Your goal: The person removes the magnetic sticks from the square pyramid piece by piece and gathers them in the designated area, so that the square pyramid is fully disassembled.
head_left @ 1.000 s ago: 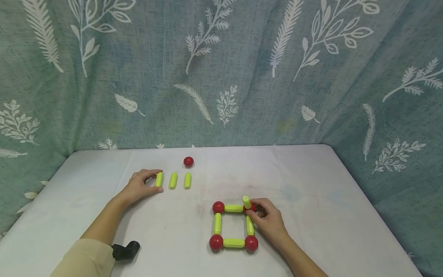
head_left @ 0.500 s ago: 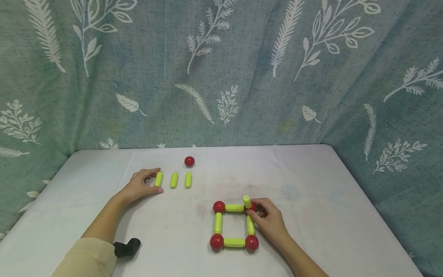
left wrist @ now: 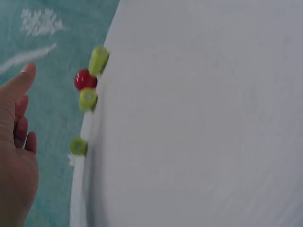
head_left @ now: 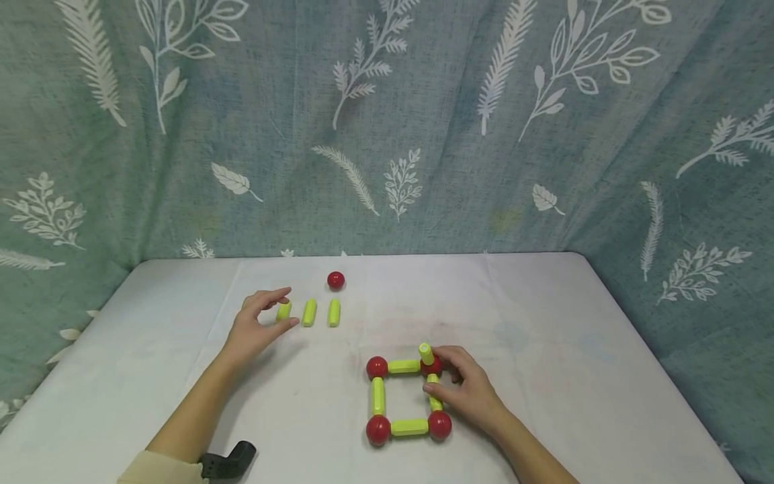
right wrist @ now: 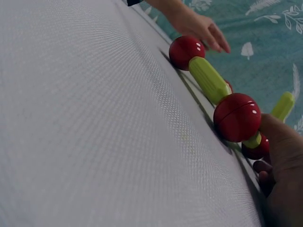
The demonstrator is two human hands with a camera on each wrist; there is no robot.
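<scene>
On the table a square of magnetic building rods and balls has yellow-green rods (head_left: 409,427) for sides and a red ball (head_left: 378,430) at each corner. A further rod (head_left: 426,353) stands up from its far right ball (head_left: 431,365). My right hand (head_left: 474,396) holds the square at that corner; the thumb lies across the right-side rod and the index finger is beside the ball. My left hand (head_left: 256,329) hovers by the leftmost loose rod (head_left: 283,311), thumb and fingers spread apart. The left wrist view shows the left hand (left wrist: 16,156) apart from the rods, holding nothing.
Two more loose rods (head_left: 310,312) lie in a row to the right of the leftmost one. Behind them sits a single red ball (head_left: 336,281). A leaf-patterned curtain (head_left: 387,134) closes off the table's (head_left: 544,323) far edge and right side.
My left thumb and fingers have come off the leftmost rod and spread wider. My right thumb has slid nearer along the right-side rod, and the square has shifted slightly left.
</scene>
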